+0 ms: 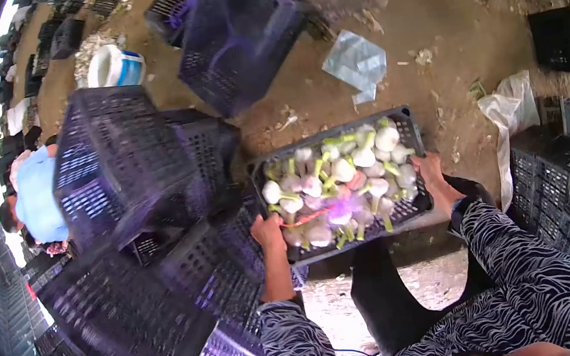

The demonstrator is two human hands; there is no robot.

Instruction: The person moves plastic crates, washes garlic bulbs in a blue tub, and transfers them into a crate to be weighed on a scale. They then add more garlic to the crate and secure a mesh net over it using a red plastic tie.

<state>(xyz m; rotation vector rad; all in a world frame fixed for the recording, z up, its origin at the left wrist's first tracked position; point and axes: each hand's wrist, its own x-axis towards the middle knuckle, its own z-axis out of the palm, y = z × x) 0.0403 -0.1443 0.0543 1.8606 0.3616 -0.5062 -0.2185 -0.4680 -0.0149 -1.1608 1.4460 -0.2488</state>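
Observation:
A black plastic crate [405, 116] full of garlic bulbs [343, 169] with short green stems is in the middle of the view, in front of my legs. My left hand [267, 232] grips its left side, and my right hand [429, 170] is closed on its right edge. From beside my left hand, a thin red cord [309, 216] runs over the garlic. A bright purplish glare covers some bulbs near the front. The fingers of both hands are partly hidden by the crate's rim.
Large black crates [127, 157] lie tilted and stacked at my left, with another crate [235, 38] ahead. A white-blue bucket [116, 67] and a clear plastic sheet [355, 63] lie on the dirt floor. A person in light blue [39, 196] is at far left. Stacked crates [545, 165] stand at right.

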